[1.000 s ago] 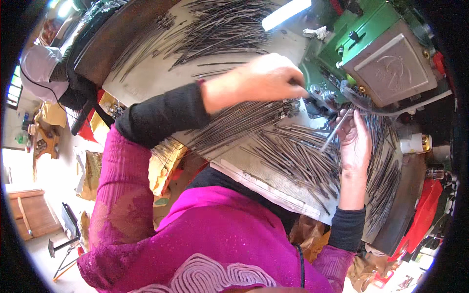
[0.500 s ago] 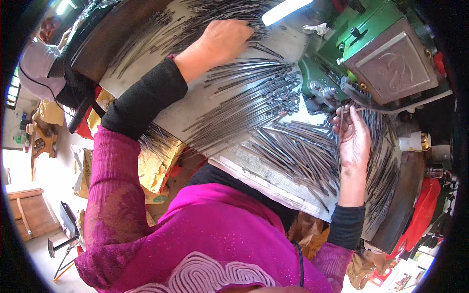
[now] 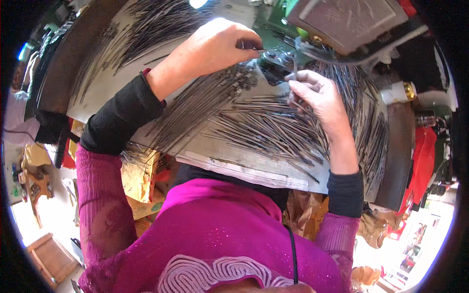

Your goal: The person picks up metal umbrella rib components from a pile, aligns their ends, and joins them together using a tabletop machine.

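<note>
At the machine's small metal fixture [image 3: 278, 61], my left hand [image 3: 222, 45] pinches a thin metal rod [image 3: 264, 51]; only its tip shows past my fingers. Just to the right and nearer me, my right hand [image 3: 320, 96] is closed on another thin piece, seemingly a rod, blurred and partly hidden by my fingers. Beneath my left wrist lies a bundle of thin dark metal rods [image 3: 195, 102], their thicker ends toward the fixture. A looser heap of similar rods [image 3: 273, 129] spreads below my right hand.
The green machine with a grey-brown cover plate [image 3: 347, 22] stands at the far right. More rods lie at the far left [image 3: 163, 27] and along the right side [image 3: 373, 141]. A white cylinder [image 3: 393, 94] sits at the right, near a red cloth [image 3: 421, 161].
My left hand has moved from the far rods toward the fixture, now with a rod tip showing. My right hand has turned in toward the fixture. The whole view has shifted.
</note>
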The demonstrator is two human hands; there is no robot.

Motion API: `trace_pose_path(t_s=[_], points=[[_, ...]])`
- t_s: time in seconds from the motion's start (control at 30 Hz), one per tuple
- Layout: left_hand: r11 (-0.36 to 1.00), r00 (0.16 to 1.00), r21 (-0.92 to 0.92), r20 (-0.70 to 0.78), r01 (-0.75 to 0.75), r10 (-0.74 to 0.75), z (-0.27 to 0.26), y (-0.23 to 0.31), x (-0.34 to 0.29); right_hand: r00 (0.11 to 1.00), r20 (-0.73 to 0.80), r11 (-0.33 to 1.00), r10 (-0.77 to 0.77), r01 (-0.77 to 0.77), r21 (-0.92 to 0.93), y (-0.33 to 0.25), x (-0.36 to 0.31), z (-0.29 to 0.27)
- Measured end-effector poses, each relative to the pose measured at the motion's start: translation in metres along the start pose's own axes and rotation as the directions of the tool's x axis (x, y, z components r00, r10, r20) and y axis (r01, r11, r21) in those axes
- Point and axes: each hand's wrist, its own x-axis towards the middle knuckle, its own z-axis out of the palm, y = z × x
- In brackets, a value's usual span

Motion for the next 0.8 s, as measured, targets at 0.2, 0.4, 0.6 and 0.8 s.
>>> trace_pose_path(t_s=[0.2, 0.4, 0.6, 0.8], points=[[0.968, 0.980, -0.161, 0.093, 0.191, -0.177, 0.016, 0.013, 0.010, 1.000, -0.020, 0.999, -0.020, 0.019, -0.035, 0.002, 0.001, -0.001], [0.955, 0.975, -0.196, 0.068, 0.222, -0.213, 0.018, 0.020, 0.010, 0.997, -0.058, 0.998, -0.058, 0.059, 0.012, 0.004, 0.005, -0.004], [0.967, 0.980, -0.155, 0.030, 0.201, -0.199, 0.022, 0.019, 0.010, 0.998, -0.044, 0.991, -0.039, 0.044, 0.124, 0.005, 0.006, -0.005], [0.965, 0.978, -0.160, 0.027, 0.207, -0.205, 0.023, 0.019, 0.012, 0.999, -0.034, 0.983, -0.024, 0.030, 0.182, 0.006, 0.008, -0.006]])
